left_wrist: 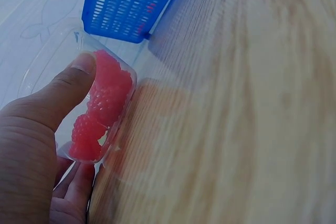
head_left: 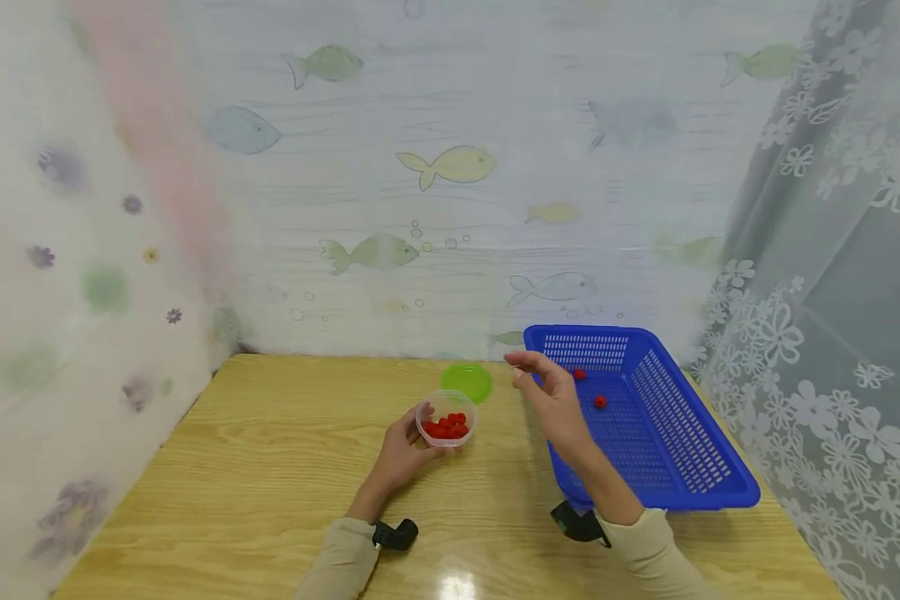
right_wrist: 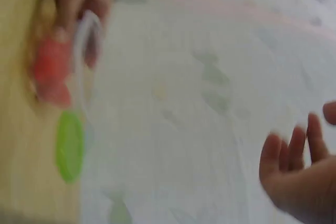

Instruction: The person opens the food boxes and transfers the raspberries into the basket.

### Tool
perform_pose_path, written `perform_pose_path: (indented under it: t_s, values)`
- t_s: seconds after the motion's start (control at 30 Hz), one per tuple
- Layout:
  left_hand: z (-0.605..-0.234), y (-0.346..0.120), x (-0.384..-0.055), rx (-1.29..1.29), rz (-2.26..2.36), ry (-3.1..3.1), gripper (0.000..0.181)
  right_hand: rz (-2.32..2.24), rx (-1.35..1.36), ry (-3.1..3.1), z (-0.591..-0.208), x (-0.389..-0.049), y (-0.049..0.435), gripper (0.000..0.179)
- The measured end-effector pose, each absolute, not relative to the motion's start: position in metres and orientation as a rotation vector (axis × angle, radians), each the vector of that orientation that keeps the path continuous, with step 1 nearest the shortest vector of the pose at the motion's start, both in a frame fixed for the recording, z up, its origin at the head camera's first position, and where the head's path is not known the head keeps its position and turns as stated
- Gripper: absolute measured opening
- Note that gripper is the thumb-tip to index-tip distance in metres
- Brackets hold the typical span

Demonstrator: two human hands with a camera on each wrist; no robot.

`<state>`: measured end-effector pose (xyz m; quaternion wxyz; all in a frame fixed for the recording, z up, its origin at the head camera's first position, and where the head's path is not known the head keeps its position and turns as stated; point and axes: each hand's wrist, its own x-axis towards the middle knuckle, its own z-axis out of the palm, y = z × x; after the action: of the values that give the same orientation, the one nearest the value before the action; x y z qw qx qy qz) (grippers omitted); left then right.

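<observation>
At the left side of the frame, a white curtain (head_left: 105, 287) printed with purple, green and yellow flowers hangs beside a pale wooden table (head_left: 270, 467). In the lower middle, the left hand (head_left: 403, 457), in a beige sleeve (head_left: 341, 554) with a black wrist device (head_left: 395, 535), grips a clear round plastic tub (head_left: 438, 402), thumb on one side and fingers on the other. Red, bumpy raspberry-like pieces (head_left: 447, 427) lie heaped inside the tub. Just behind the tub, a bright green round lid (head_left: 468, 382) lies on the table. Right of centre, the right hand (head_left: 555, 404) is raised over the left rim of a blue rectangular perforated plastic basket (head_left: 701, 408), its fingers loosely bent and apart from the thumb, holding nothing visible. Two similar red pieces (head_left: 600, 402) lie inside the basket, towards its left side. At the far right hangs a grey sheer curtain (head_left: 832, 333) with white flowers.
</observation>
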<state>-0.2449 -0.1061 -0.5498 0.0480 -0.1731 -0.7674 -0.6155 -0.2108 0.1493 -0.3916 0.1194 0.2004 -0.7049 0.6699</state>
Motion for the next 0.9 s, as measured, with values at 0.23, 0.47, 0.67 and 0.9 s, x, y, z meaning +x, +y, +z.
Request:
perform_pose_path:
  t_s: [0.23,0.47,0.67,0.9]
  values:
    - [-0.554,-0.105,-0.247,-0.551,-1.822,-2.343,0.086,1.826,0.45,-2.299,-0.433,-0.23,0.103,0.025]
    - [-0.531,-0.101,-0.233,-0.526,-1.875,-2.291,0.08,1.7,0.38,-2.442,-0.45,-0.248,0.077,0.026]
    - [-0.521,-0.099,-0.225,-0.542,-1.873,-2.303,0.08,1.419,0.359,-2.704,-0.483,-0.261,0.067,0.03]
    - [-0.545,-0.102,-0.24,-0.492,-1.86,-2.297,0.083,1.115,0.452,-2.921,-0.493,-0.268,0.057,0.028]
